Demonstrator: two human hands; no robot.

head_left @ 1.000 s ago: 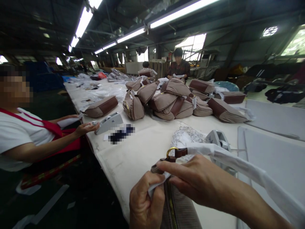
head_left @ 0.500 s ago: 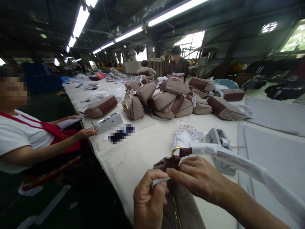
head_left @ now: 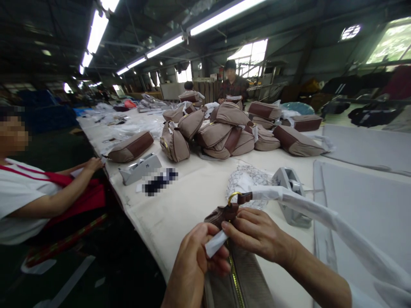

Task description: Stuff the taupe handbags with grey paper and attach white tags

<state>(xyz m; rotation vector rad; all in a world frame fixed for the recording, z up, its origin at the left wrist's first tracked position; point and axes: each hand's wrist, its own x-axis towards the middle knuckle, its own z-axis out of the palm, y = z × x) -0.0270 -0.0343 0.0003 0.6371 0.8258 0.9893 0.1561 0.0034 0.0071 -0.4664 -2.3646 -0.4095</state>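
Observation:
A taupe bag (head_left: 250,273) with a gold zipper lies at the near edge of the table. Its brown end tab carries a gold ring (head_left: 233,197), joined to a strap (head_left: 302,203) wrapped in white paper that runs off to the right. My left hand (head_left: 195,252) is closed on a small white paper strip (head_left: 215,244) beside the zipper's top. Closed at the bag's brown end, my right hand (head_left: 260,233) pinches the strip's upper end between thumb and finger.
Several taupe and brown bags (head_left: 221,132) are heaped across the table (head_left: 180,214). One tape dispenser (head_left: 292,196) stands right, another (head_left: 141,169) left. A co-worker's hands (head_left: 94,164) are at the left table edge. White sheets (head_left: 362,205) lie right.
My left hand has turned and opened its grip a little, showing more of the white strip. The co-worker's hands have come together. The whole view has shifted slightly.

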